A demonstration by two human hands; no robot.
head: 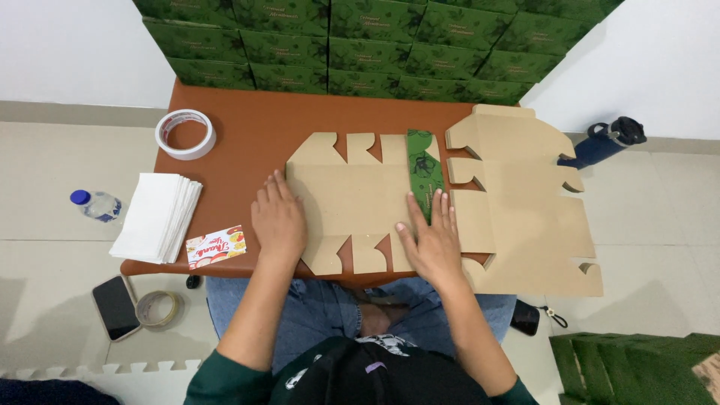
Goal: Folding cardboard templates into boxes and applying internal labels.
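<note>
Head view: flat die-cut cardboard box blank spread brown side up on tabletop. Left hand flat, fingers together, pinning left edge; right hand flat on panel beside green folded strip, apparently steadying the crease.
</note>
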